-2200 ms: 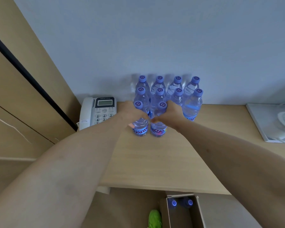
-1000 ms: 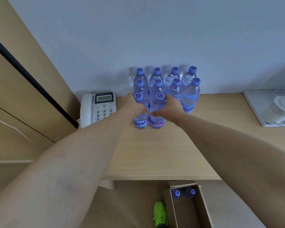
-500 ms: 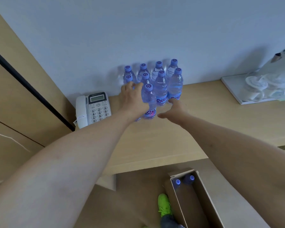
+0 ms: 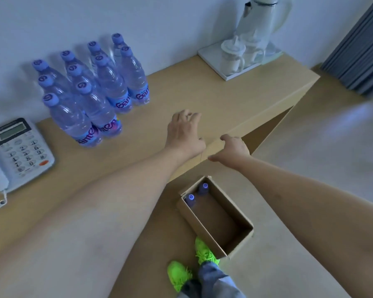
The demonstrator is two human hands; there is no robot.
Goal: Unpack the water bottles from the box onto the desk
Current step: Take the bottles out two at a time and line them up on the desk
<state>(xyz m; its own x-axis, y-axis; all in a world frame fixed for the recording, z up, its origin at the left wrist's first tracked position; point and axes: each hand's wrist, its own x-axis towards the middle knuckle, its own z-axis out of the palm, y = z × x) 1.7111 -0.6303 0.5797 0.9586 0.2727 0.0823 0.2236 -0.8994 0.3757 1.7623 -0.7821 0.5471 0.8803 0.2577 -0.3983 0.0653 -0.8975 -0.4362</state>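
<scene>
- Right now both hands empty, over the desk [image 4: 235, 100] front edge.
- left hand [image 4: 186, 134]: palm down above desk top, fingers loosely spread and a bit curled, holding nothing.
- right hand [image 4: 232, 150]: at the desk edge just beside left hand, fingers relaxed, slightly bent, holding nothing; can't tell if it touches the edge.
- water bottles on the desk [image 4: 91, 87]: ten, upright, purple caps, packed in a tight group against the wall at back left, well apart from both hands.
- box [image 4: 205, 229]: open cardboard, on the floor below the desk edge, under the hands.
- bottles in the box [image 4: 196, 193]: two purple caps visible at its far end, upright.
- telephone [image 4: 15, 151]: left of the bottle group, on desk.
- tray [image 4: 226, 76] with white kettle [image 4: 265, 20] and cups at back right.
- green shoes [image 4: 192, 265] next to box's near corner.
</scene>
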